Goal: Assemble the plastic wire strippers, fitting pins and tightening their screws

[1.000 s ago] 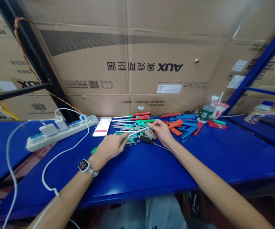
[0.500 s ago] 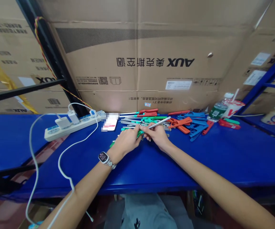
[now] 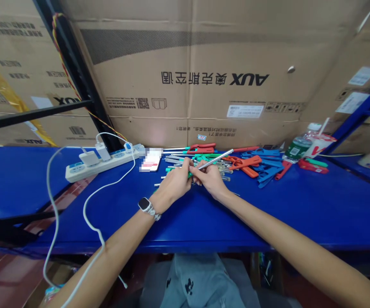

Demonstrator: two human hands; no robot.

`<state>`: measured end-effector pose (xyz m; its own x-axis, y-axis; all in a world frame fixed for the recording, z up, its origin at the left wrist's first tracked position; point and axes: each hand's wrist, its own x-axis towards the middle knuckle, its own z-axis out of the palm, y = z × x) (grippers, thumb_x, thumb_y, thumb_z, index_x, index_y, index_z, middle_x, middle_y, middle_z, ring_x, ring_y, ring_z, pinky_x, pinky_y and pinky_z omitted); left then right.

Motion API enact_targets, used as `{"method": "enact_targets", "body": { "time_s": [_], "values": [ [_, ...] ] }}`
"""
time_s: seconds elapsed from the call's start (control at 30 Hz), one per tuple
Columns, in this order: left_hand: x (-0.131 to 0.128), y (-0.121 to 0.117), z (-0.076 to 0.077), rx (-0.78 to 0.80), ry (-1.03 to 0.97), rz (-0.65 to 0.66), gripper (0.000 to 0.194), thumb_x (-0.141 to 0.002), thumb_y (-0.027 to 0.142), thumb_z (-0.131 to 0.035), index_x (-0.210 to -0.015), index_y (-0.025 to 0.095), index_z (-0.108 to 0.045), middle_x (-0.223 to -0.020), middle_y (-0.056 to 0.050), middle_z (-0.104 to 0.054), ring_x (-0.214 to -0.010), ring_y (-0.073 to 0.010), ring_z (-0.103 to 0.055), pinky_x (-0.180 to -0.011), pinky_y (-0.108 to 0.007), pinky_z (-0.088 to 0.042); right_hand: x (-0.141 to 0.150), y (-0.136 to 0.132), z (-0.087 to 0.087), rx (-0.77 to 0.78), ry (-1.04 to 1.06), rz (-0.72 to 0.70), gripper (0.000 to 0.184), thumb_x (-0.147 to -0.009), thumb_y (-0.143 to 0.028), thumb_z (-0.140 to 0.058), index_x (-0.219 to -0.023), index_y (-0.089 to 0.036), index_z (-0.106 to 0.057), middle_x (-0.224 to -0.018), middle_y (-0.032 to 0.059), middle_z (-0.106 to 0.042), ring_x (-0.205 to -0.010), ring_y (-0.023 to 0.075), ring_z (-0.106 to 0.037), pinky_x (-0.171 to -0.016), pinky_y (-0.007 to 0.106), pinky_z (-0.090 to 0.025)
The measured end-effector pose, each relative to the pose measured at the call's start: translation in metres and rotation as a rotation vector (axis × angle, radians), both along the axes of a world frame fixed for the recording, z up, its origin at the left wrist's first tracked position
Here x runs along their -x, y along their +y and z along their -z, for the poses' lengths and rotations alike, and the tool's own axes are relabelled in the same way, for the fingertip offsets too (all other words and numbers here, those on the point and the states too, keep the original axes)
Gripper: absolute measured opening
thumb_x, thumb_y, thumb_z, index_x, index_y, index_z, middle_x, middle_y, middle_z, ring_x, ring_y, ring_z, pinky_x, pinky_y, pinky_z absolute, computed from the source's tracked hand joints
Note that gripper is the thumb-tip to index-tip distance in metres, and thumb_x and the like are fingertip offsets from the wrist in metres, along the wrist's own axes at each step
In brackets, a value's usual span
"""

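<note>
I see the slim silver metal tube (image 3: pixel 217 158) held above the blue, smooth-topped desk (image 3: pixel 172 231), nearer the far edge than the near one, its free end tilted up toward the far right corner. My right hand (image 3: pixel 211 177) grips it low, the thumb along it, likely to steer that loose length. My left hand (image 3: pixel 180 176) is closed at the lower end, seemingly around a small green plastic piece (image 3: pixel 190 174); the fingers hide most of it. The hands meet there, probably so that one steadies what the other works.

Just beyond them, a loose pile of thin metal rods and green plastic parts (image 3: pixel 173 159) lies toward the far edge, presumably for short reaches. Orange plastic handles (image 3: pixel 245 164) and blue plastic handles (image 3: pixel 268 164) lie rightward, grouped roughly by colour.

Farther out, a white power strip (image 3: pixel 103 162) slants toward the desk's left end; a clear bottle with a green label (image 3: pixel 298 147) stands near the far right, apparently out of the way.
</note>
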<state>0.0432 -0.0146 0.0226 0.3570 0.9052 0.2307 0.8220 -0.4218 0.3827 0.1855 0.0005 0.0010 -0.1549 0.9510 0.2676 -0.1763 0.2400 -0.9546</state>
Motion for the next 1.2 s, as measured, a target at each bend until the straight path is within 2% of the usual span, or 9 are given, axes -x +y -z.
{"method": "enact_targets", "body": {
  "time_s": [0.17, 0.3, 0.4, 0.5, 0.63, 0.9, 1.03, 1.13, 1.2],
  "values": [
    [0.001, 0.000, 0.002, -0.063, -0.013, 0.035, 0.042, -0.094, 0.023, -0.056, -0.132, 0.017, -0.041, -0.091, -0.010, -0.075, -0.084, -0.0311, -0.074, -0.070, -0.036, -0.051, 0.000, -0.003, 0.000, -0.002, -0.014, 0.033, 0.052, -0.068, -0.059, -0.084, -0.067, -0.025, -0.045, -0.046, -0.0050, -0.059, -0.037, 0.0100, -0.048, -0.038, 0.023, -0.036],
    [0.018, 0.004, 0.000, -0.206, -0.022, 0.121, 0.056, -0.091, 0.028, -0.061, -0.141, 0.016, -0.039, -0.106, -0.012, -0.073, -0.090, -0.0277, -0.071, -0.075, -0.036, -0.052, -0.011, -0.001, -0.004, -0.008, 0.037, 0.110, 0.051, -0.067, -0.059, -0.085, -0.068, -0.024, -0.048, -0.047, -0.0043, -0.060, -0.037, 0.0102, -0.049, -0.038, 0.023, -0.037],
    [0.036, 0.009, -0.004, -0.278, 0.084, 0.087, 0.036, -0.091, 0.028, -0.064, -0.123, 0.018, -0.054, -0.117, -0.012, -0.069, -0.096, -0.0267, -0.069, -0.080, -0.036, -0.052, -0.023, 0.002, -0.007, 0.039, 0.105, 0.150, 0.053, -0.065, -0.059, -0.087, -0.065, -0.024, -0.047, -0.047, -0.0042, -0.059, -0.037, 0.0097, -0.047, -0.037, 0.023, -0.034],
    [0.045, 0.012, -0.006, -0.219, 0.214, 0.093, 0.023, -0.100, 0.038, -0.058, -0.110, 0.018, -0.059, -0.105, -0.010, -0.072, -0.089, -0.0262, -0.070, -0.073, -0.034, -0.051, -0.031, 0.001, -0.009, 0.052, 0.133, 0.136, 0.053, -0.066, -0.059, -0.087, -0.065, -0.024, -0.046, -0.047, -0.0047, -0.057, -0.038, 0.0097, -0.046, -0.038, 0.024, -0.033],
    [0.040, 0.008, -0.004, -0.168, 0.307, 0.106, 0.033, -0.106, 0.046, -0.046, -0.104, 0.017, -0.061, -0.083, -0.008, -0.070, -0.075, -0.0249, -0.069, -0.067, -0.033, -0.049, -0.029, -0.003, -0.008, -0.003, 0.108, 0.088, 0.047, -0.069, -0.063, -0.082, -0.075, -0.023, -0.059, -0.054, -0.0038, -0.060, -0.046, 0.0117, -0.050, -0.046, 0.025, -0.039],
    [0.031, 0.002, -0.005, -0.125, 0.284, 0.129, 0.032, -0.106, 0.040, -0.045, -0.107, 0.015, -0.065, -0.077, -0.009, -0.068, -0.074, -0.0270, -0.069, -0.069, -0.035, -0.050, -0.026, -0.002, -0.003, -0.030, 0.064, 0.046, 0.047, -0.073, -0.068, -0.077, -0.077, -0.022, -0.066, -0.059, -0.0030, -0.056, -0.053, 0.0123, -0.048, -0.052, 0.027, -0.040],
    [0.030, 0.000, -0.005, -0.139, 0.241, 0.167, 0.034, -0.105, 0.042, -0.044, -0.106, 0.016, -0.067, -0.080, -0.009, -0.070, -0.073, -0.0264, -0.069, -0.070, -0.037, -0.050, -0.024, -0.007, -0.001, -0.046, 0.031, -0.043, 0.042, -0.071, -0.063, -0.082, -0.085, -0.024, -0.071, -0.066, -0.0026, -0.057, -0.057, 0.0130, -0.048, -0.054, 0.028, -0.040],
    [0.028, -0.003, -0.003, -0.108, 0.110, 0.250, 0.037, -0.105, 0.044, -0.043, -0.101, 0.017, -0.068, -0.075, -0.007, -0.068, -0.066, -0.0226, -0.065, -0.067, -0.035, -0.048, -0.021, -0.012, -0.005, -0.063, 0.053, -0.055, 0.036, -0.068, -0.056, -0.085, -0.078, -0.025, -0.072, -0.071, -0.0018, -0.058, -0.060, 0.0130, -0.047, -0.057, 0.029, -0.041],
    [0.025, -0.005, -0.001, -0.046, -0.019, 0.309, 0.037, -0.104, 0.045, -0.044, -0.093, 0.018, -0.067, -0.069, -0.004, -0.065, -0.059, -0.0185, -0.059, -0.063, -0.033, -0.047, -0.018, -0.016, -0.009, -0.080, 0.112, -0.039, 0.031, -0.067, -0.052, -0.086, -0.073, -0.025, -0.071, -0.079, -0.0004, -0.062, -0.067, 0.0142, -0.052, -0.062, 0.030, -0.046]
  ]
}}
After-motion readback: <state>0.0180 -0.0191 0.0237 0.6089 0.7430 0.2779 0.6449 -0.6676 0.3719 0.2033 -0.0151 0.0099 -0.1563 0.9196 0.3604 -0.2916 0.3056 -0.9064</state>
